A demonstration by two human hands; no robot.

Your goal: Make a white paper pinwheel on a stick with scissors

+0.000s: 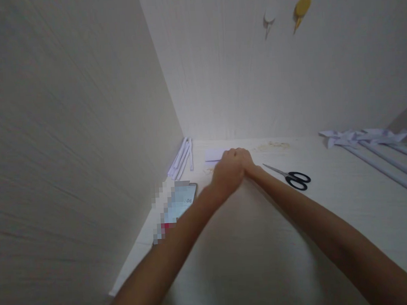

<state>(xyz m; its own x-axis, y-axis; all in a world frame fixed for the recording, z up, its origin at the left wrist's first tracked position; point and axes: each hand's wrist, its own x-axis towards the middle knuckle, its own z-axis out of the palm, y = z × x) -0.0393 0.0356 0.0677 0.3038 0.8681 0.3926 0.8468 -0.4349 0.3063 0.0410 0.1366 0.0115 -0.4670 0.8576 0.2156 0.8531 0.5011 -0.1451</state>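
Observation:
My left hand [229, 170] and my right hand [247, 160] are pressed together over the middle of the table, near its back edge. The fingers of both hands look curled closed, and whatever is between them, if anything, is hidden. Just behind my left hand lies a folded pale lilac-white sheet of paper [212, 155], partly covered by the hand. Scissors with black handles [297, 180] rest to the right of my right wrist, their tips pointing toward the hands.
A bundle of thin rolled paper sticks [182, 158] lies at the back left. A phone [182, 203], partly pixelated, is beside my left forearm. At the right are longer paper tubes with crumpled paper ends [371, 159]. Tan rubber bands [274, 145] lie at the back. Hooks [301, 8] stick to the wall.

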